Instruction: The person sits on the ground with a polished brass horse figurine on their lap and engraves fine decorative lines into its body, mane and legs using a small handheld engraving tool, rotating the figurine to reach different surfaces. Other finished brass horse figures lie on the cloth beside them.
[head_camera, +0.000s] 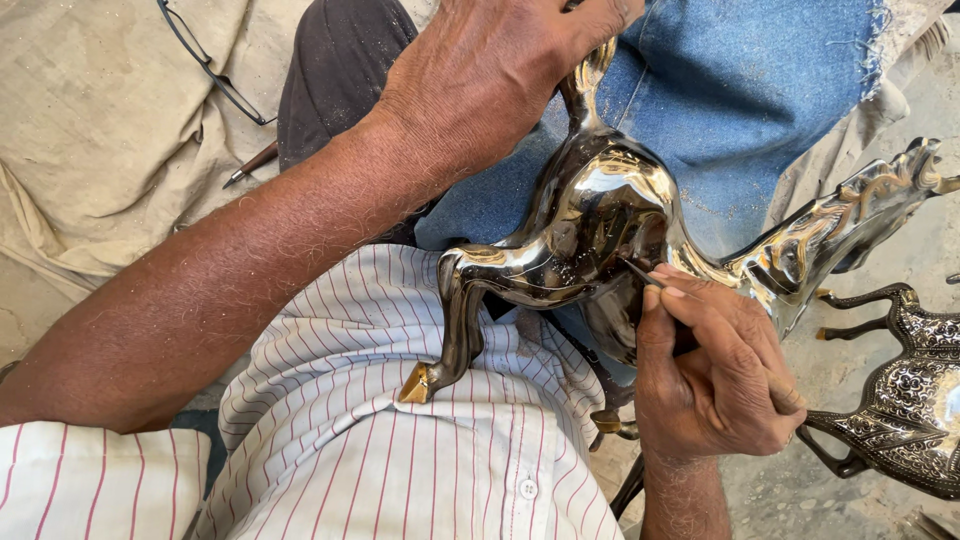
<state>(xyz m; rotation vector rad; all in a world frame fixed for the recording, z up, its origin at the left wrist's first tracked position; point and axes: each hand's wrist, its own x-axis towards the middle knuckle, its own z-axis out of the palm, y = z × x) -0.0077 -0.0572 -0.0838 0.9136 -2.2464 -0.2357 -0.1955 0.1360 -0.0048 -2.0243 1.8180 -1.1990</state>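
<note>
Evidently engraving, the right hand pinches a graver against the horse figurine, the left hand gripping its far leg; steadiness needed.

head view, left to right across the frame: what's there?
Eyeglasses on the cloth → small pointed tool lying on the cloth → left hand gripping the top of the shiny metal horse → right hand holding a thin engraving tool against it → second, engraved horse at far right.
</note>
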